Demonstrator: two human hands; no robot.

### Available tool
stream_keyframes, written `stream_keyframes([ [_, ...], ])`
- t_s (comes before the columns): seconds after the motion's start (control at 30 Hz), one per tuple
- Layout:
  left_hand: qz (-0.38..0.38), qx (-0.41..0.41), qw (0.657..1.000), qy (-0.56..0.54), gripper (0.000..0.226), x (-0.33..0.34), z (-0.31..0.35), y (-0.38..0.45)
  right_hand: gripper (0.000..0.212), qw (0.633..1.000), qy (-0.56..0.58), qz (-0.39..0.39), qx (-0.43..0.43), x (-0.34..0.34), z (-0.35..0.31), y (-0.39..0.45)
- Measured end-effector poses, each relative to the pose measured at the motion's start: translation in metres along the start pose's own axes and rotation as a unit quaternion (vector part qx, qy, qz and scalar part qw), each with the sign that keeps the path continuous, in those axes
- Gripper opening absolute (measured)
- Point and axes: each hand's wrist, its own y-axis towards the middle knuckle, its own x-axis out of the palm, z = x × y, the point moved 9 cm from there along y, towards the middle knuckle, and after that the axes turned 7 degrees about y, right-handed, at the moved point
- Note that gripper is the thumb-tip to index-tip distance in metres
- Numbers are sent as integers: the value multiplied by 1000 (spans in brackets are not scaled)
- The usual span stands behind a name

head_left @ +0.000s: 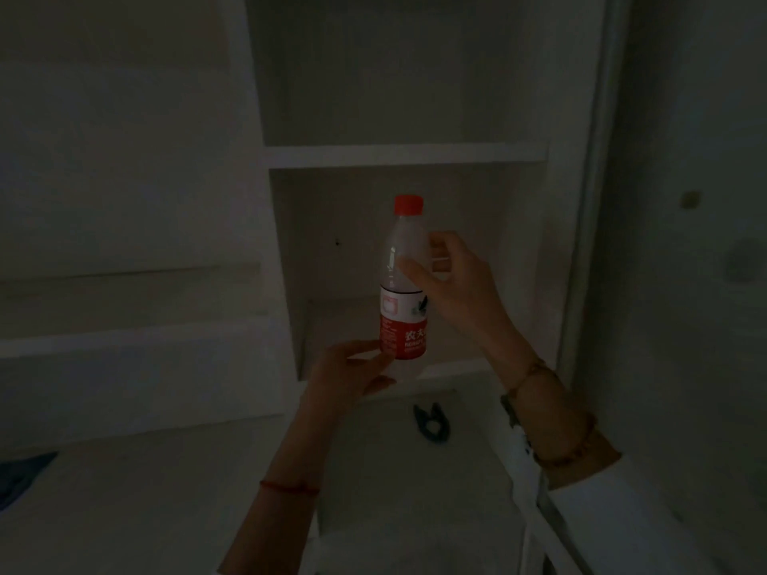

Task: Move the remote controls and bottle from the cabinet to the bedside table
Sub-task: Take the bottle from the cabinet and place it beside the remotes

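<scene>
A clear plastic bottle (402, 284) with a red cap and a red-and-white label is held upright in front of the open white cabinet (406, 156). My right hand (452, 280) grips its upper body, thumb in front and fingers behind. My left hand (352, 373) holds the bottle's base, with the thumb on the lower label. No remote controls are visible in this dim view.
A small dark clip-like object (431, 423) lies on the white surface below the cabinet niche. Something blue (25, 471) lies at the far left edge. White panels and ledges stand to the left, and a door or wall panel (685, 242) rises on the right.
</scene>
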Motion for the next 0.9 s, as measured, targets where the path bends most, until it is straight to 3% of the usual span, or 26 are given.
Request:
stream_keyframes([
  [0.5, 157, -69, 984, -45, 35, -120, -70, -124, 50, 984, 111, -137, -9, 127, -39, -89],
  [0.9, 321, -144, 934, -64, 41, -237, -142, -248, 52, 932, 218, -289, -23, 268, -92, -178],
])
